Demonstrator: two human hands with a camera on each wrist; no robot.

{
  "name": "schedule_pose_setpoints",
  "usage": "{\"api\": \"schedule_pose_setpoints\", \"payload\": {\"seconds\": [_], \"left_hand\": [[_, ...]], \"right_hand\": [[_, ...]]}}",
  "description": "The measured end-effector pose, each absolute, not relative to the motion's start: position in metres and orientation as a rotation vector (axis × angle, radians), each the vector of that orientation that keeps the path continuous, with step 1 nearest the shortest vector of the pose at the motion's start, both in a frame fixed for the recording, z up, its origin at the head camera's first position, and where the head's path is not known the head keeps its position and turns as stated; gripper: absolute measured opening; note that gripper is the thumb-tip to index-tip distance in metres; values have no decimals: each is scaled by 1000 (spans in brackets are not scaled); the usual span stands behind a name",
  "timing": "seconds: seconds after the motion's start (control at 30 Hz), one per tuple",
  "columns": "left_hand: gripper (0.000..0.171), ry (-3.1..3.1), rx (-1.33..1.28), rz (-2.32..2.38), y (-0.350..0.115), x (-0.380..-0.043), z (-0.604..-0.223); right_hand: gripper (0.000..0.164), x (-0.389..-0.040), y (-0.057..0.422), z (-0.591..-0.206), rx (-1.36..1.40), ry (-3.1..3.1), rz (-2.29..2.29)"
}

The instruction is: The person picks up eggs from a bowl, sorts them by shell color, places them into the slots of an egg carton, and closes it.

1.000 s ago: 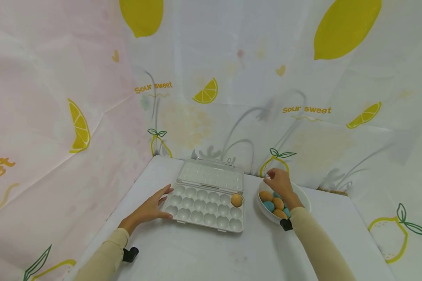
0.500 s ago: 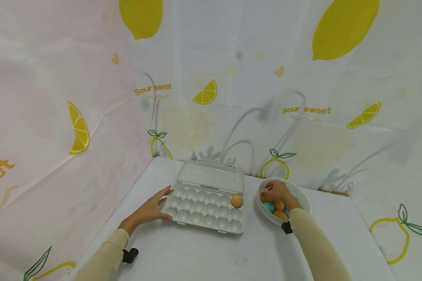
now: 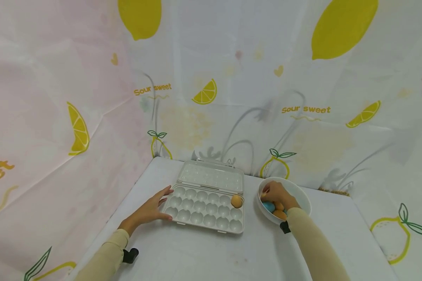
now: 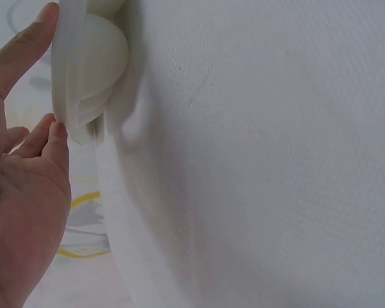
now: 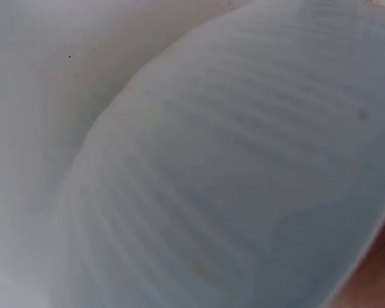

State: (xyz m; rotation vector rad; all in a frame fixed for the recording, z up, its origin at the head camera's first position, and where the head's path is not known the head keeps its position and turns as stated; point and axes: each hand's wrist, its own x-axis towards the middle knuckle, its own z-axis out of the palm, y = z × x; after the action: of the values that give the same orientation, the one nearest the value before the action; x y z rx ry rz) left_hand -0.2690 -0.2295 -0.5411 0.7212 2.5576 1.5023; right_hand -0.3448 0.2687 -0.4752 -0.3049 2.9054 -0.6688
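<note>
A white egg tray [image 3: 204,224] lies with its clear lid [image 3: 211,175] folded back and one orange egg [image 3: 236,201] in its back right cup. My left hand [image 3: 149,207] rests at the tray's left side, thumb at the front corner, other fingers spread along the edge. The left wrist view shows fingertips [image 4: 56,128] at the tray's rim. Inside the white bowl [image 3: 302,195], my right hand [image 3: 279,193] has its fingers curled round an orange egg, mostly hidden by them. A blue egg [image 3: 268,207] and another orange egg [image 3: 279,214] lie below it.
A white cloth covers the table [image 3: 211,257]. Lemon-printed sheets [image 3: 232,117] rise behind it and along the left. The bowl stands to the right of the tray, its outer wall filling most of the right wrist view.
My right hand has lowered from above the bowl's rim into it, and its fingers have come round an orange egg. The left hand and the tray stay where they were.
</note>
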Motion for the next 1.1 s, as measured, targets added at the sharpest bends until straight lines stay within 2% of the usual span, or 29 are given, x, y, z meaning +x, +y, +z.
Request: {"api": "schedule_pose_setpoints", "payload": {"seconds": [0.5,0.8,1.1], "left_hand": [[120,2578,688,1481,-228,-269,-541],[120,2585,654,1461,-228,-268,-542],[119,2572,685,1488,-229,-269,-542]], "right_hand": [[16,-341,269,-475,-287,2901,-741],[20,-342,274,-476,-220,2951,-796],[18,-337,279,-468,-349,3081,-921]]}}
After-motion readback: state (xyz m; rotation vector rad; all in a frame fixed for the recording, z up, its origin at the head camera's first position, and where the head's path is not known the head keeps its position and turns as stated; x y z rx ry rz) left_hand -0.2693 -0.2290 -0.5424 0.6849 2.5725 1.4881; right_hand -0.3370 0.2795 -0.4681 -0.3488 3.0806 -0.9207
